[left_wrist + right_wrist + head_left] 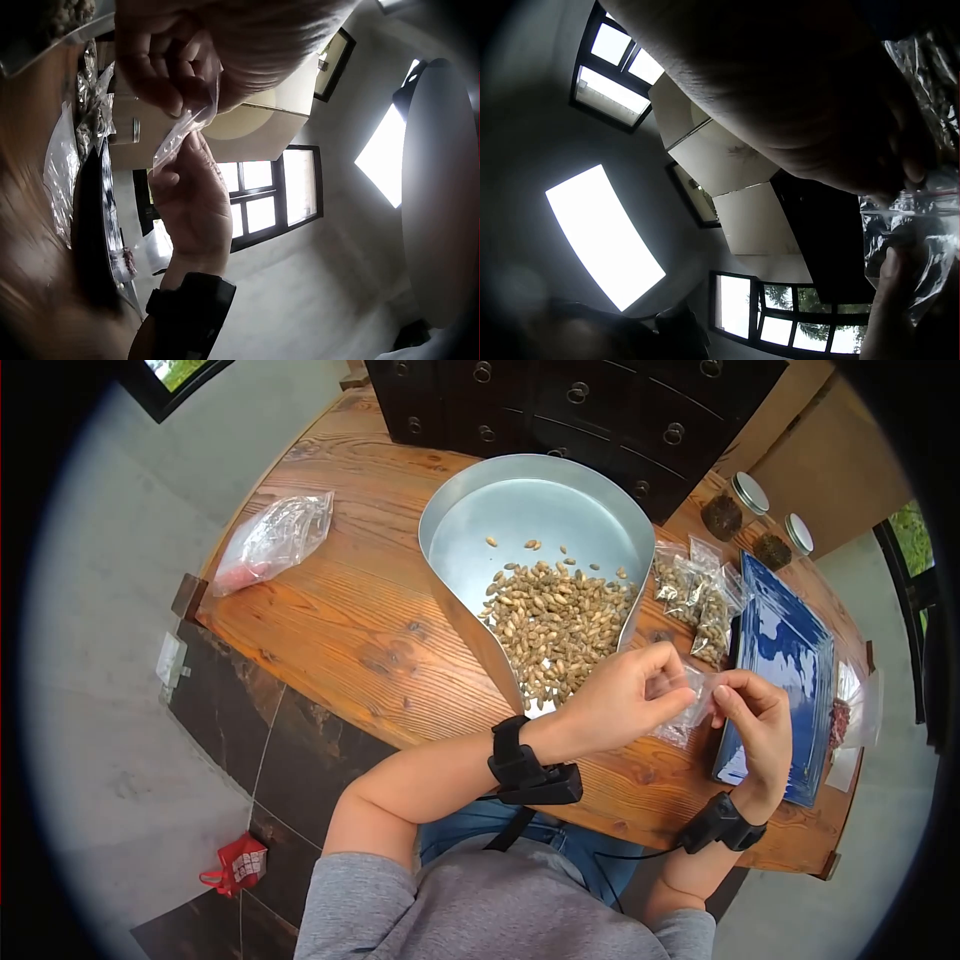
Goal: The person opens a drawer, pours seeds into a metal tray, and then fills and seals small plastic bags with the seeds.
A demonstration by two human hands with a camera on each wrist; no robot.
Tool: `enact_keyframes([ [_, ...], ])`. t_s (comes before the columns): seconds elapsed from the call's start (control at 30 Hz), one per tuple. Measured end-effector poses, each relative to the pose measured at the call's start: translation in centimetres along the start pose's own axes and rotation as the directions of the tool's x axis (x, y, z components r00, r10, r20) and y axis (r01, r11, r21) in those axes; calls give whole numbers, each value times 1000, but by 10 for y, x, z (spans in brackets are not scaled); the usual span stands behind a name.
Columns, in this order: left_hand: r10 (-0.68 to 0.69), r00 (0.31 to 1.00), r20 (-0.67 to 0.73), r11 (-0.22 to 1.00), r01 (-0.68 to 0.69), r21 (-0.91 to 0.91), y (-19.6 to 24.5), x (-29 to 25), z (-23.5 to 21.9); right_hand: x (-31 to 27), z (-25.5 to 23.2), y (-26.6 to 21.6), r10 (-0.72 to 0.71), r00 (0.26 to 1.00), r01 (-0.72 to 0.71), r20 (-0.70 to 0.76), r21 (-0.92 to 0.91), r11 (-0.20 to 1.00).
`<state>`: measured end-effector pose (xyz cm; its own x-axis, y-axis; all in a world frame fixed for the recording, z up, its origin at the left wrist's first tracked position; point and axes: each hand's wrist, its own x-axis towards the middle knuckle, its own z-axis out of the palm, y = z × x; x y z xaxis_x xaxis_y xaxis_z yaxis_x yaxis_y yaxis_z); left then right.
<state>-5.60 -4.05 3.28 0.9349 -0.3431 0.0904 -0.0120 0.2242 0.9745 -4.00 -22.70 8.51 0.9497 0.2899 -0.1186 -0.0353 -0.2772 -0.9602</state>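
A small clear zip bag (697, 685) is pinched between my two hands over the table's front right. My left hand (635, 695) holds one side of it with curled fingers, and my right hand (757, 725) pinches the other side between thumb and fingers. In the left wrist view, the thin bag (187, 127) bridges both hands' fingertips. The right wrist view shows the bag's seal strip near the right fingers, with the left thumb (889, 281) against the plastic. A metal scoop-shaped pan (520, 490) beside the left hand holds a heap of brownish oval pods (560, 620).
Filled bags (700, 595) lie right of the pan, and clear plastic (680, 732) lies below the hands. A blue tray (790, 650) borders the right hand. Lidded jars (735, 505) and a dark drawer cabinet (560, 405) stand behind. A plastic bag (280, 540) lies at far left.
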Motion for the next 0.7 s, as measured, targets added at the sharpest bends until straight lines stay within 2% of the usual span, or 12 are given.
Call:
enact_keyframes([
  [0.07, -21, 1000, 9, 1000, 21, -20, -3, 1, 1, 0, -5, 1, -13, 1000, 13, 2, -6, 1000],
  [0.17, 60, 997, -46, 993, -64, -96, -5, 2, 2, -2, -8, 1, -31, 999, 31, -26, -8, 999],
  [0.2, 240, 961, -139, 961, -216, 171, -3, 2, 1, -3, -11, 1, -36, 998, 34, -45, -34, 999],
  [0.23, 429, 886, -177, 841, -320, 436, 0, 3, 0, -4, -14, 1, -40, 997, 36, -63, -61, 997],
  [0.37, 519, 841, -152, 775, -387, 500, 13, 0, -4, -8, -16, 1, -39, 997, 33, -71, -79, 996],
  [0.4, 517, 842, -153, 775, -385, 501, 18, -3, -2, -8, -13, 0, -33, 997, 27, -73, -77, 997],
  [0.43, 282, 952, -119, 923, -236, 303, 22, -6, 0, -8, -10, -2, -31, 997, 26, -71, -77, 997],
  [0.47, 41, 999, -30, 994, -37, 105, 23, -8, 1, -9, -7, -4, -36, 998, 31, -47, -106, 994],
  [0.5, 39, 999, -32, 994, -36, 104, 19, -6, 1, -9, -5, -6, -39, 999, 36, -24, -136, 990],
  [0.53, 295, 952, -85, 927, -264, 267, 15, -2, 2, -10, -3, -7, -25, 999, 18, -44, -136, 991],
  [0.57, 535, 840, -91, 781, -451, 432, 12, 0, 2, -11, -3, -8, -21, 999, 15, -42, -136, 991],
  [0.7, 603, 785, -142, 738, -480, 475, 19, 0, 0, -14, -3, -10, -33, 998, 23, -48, -192, 981],
])
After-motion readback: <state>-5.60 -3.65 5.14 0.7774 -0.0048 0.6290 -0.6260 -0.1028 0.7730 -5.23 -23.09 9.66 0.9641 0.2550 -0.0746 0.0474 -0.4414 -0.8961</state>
